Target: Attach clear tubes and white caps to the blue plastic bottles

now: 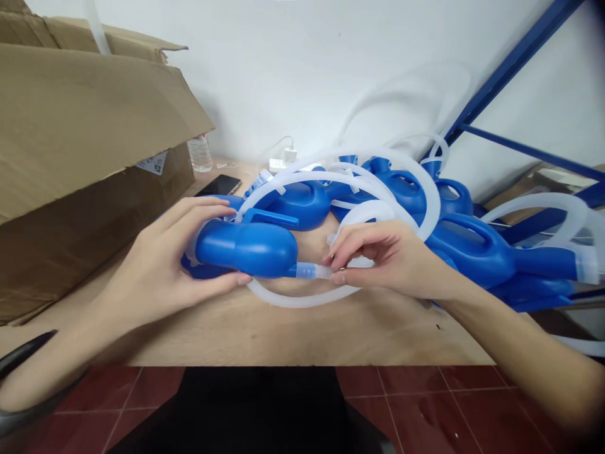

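My left hand (pixel 174 258) is wrapped round a blue plastic bottle (pixel 250 247) that lies on its side above the wooden table. A short translucent connector (pixel 306 271) sticks out of the bottle's right end. At its tip, the thumb and fingers of my right hand (pixel 382 258) are pinched together, with a small shiny piece partly showing between them. A long translucent ribbed hose (pixel 302 300) loops behind and below both hands. More blue bottles with handles (pixel 472 249) lie behind and to the right.
A large open cardboard box (pixel 89 120) stands at the left. A clear water bottle (pixel 200 153), a dark phone (pixel 220 185) and a white power strip (pixel 276 165) are at the back by the wall. Blue metal shelving (pixel 520 53) rises at the right. The table's front edge (pixel 265 362) runs below my hands.
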Demonstrator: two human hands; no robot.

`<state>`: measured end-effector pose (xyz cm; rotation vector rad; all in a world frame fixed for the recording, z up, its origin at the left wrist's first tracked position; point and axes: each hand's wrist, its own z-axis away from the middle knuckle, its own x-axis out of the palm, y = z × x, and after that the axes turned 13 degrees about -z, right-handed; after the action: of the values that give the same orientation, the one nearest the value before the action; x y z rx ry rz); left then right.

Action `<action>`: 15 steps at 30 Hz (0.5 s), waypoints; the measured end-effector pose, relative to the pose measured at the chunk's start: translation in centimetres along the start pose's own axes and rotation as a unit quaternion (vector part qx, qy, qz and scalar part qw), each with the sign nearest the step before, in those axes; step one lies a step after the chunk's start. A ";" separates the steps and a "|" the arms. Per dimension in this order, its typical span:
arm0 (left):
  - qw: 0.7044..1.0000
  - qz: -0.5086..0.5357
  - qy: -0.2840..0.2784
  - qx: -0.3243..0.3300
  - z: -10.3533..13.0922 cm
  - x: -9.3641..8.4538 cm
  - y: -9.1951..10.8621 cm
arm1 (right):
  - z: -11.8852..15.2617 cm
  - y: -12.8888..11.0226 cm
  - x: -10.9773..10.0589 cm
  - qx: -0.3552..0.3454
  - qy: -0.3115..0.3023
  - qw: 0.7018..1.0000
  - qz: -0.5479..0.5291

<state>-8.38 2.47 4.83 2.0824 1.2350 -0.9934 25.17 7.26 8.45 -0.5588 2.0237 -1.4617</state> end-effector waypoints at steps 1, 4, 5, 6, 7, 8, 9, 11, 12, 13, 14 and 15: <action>0.999 0.030 -0.002 -0.026 0.2 0.1 -0.1 | 0.1 -0.1 0.0 -0.023 -0.002 1.000 0.013; 0.981 0.154 -0.067 -0.099 0.8 0.0 -0.1 | 0.3 -0.4 0.1 -0.088 -0.021 0.994 0.063; 0.968 0.203 -0.097 -0.114 0.9 0.0 0.0 | 0.4 -0.3 0.1 -0.101 -0.026 0.991 0.078; 0.951 0.251 -0.119 -0.136 1.0 -0.1 0.2 | 0.5 -0.3 0.1 -0.107 -0.028 0.990 0.090; 0.930 0.300 -0.129 -0.170 1.1 -0.1 0.5 | 0.5 -0.2 0.1 -0.112 -0.027 0.988 0.099; 0.904 0.349 -0.128 -0.213 1.1 -0.1 0.8 | 0.5 0.0 0.0 -0.119 -0.023 0.987 0.105; 0.874 0.393 -0.117 -0.261 1.1 -0.1 1.1 | 0.6 0.2 0.0 -0.128 -0.018 0.986 0.108; 0.824 0.444 -0.079 -0.343 1.1 0.2 1.6 | 0.7 0.8 0.0 -0.146 -0.014 0.983 0.110; 0.816 0.445 -0.067 -0.362 1.2 0.4 1.9 | 0.7 1.0 0.1 -0.148 -0.013 0.983 0.112; 0.824 0.428 -0.057 -0.367 1.2 0.5 2.2 | 0.8 1.2 0.3 -0.142 -0.013 0.983 0.115; 0.841 0.399 -0.047 -0.362 1.3 0.6 2.4 | 0.8 1.4 0.6 -0.129 -0.014 0.984 0.120; 0.864 0.365 -0.035 -0.346 1.5 0.7 2.7 | 0.9 1.5 0.9 -0.115 -0.018 0.985 0.126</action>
<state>-6.24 0.54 3.58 1.6589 0.5275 -0.2075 25.05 6.53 6.61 -0.3977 2.1594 -1.0719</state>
